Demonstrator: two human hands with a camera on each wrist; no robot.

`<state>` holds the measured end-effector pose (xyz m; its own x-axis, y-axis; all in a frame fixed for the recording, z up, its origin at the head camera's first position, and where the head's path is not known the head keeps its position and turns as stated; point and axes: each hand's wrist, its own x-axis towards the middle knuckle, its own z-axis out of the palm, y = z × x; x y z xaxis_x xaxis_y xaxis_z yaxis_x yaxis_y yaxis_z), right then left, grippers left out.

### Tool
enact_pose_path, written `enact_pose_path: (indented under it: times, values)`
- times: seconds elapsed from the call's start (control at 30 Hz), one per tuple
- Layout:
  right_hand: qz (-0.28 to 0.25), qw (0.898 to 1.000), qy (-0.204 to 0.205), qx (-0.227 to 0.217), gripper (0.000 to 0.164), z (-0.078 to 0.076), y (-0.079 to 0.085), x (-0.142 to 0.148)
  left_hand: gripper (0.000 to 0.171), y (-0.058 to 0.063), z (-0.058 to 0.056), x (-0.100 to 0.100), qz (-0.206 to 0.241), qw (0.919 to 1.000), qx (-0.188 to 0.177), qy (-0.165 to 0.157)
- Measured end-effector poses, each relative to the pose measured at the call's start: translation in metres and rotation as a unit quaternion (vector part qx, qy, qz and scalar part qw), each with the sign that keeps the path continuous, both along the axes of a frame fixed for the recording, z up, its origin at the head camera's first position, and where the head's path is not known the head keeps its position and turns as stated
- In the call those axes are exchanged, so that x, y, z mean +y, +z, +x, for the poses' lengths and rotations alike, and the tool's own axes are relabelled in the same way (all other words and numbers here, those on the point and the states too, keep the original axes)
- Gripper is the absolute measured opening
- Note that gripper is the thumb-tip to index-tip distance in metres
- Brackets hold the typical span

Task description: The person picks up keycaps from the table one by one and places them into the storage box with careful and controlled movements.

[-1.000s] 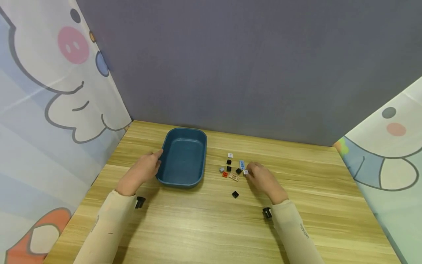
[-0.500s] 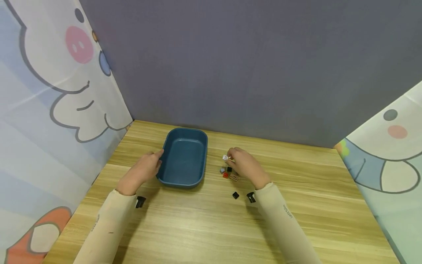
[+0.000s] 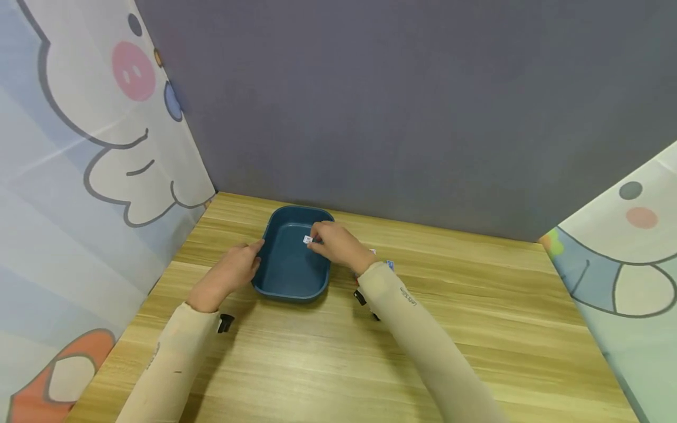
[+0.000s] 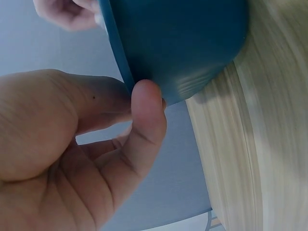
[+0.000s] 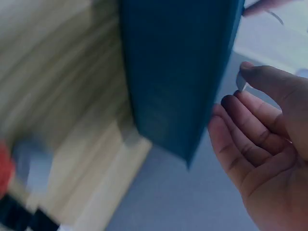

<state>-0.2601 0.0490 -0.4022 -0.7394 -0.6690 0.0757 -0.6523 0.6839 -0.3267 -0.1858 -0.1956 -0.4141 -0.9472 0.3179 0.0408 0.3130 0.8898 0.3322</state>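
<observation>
A dark blue rectangular bin [image 3: 293,273] stands on the wooden table, left of the middle. My left hand [image 3: 227,275] holds its left side; in the left wrist view, thumb and a finger pinch the bin's rim [image 4: 117,53]. Over the bin's right part, my right hand [image 3: 341,244] pinches a small white keycap [image 3: 308,239] between thumb and fingertips. The right wrist view shows this keycap [image 5: 241,83] edge-on above the rim, the other fingers loosely curved near the bin's wall.
Right of the bin lie several loose keycaps, mostly hidden behind my right forearm. A blue keycap [image 3: 390,265] shows past the sleeve. Blurred red [image 5: 5,166] and grey [image 5: 32,161] pieces appear in the right wrist view. A grey wall [image 3: 402,117] borders the table's back.
My right hand took up the white keycap from the right of the group and carried it left, over the bin. My left hand stays on the bin's left side.
</observation>
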Motion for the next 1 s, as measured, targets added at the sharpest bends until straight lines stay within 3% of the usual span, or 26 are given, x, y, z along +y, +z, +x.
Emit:
enact_pose_path:
  times: [0.17, 0.4, 0.57, 0.8, 1.0]
  values:
    - [-0.004, 0.999, 0.011, -0.03, 0.018, -0.004, -0.008, -0.024, 0.045, -0.001, -0.001, 0.002, 0.002, 1.0, 0.006, -0.002]
    - [0.028, 0.999, 0.008, -0.025, 0.019, -0.004, -0.015, -0.038, 0.045, -0.003, -0.002, 0.004, 0.002, 0.9997, 0.022, -0.006]
    - [0.028, 0.999, 0.01, -0.022, 0.02, -0.002, -0.017, -0.042, 0.045, -0.001, -0.002, 0.005, 0.002, 0.9996, 0.029, -0.008]
    - [0.039, 0.999, -0.007, -0.025, 0.035, 0.0, -0.018, -0.043, 0.045, -0.002, 0.0, 0.005, 0.002, 0.9994, 0.034, -0.007]
    - [0.026, 1.0, -0.005, 0.01, 0.031, 0.005, -0.009, -0.032, 0.044, -0.003, 0.0, 0.006, 0.007, 0.9992, 0.039, -0.007]
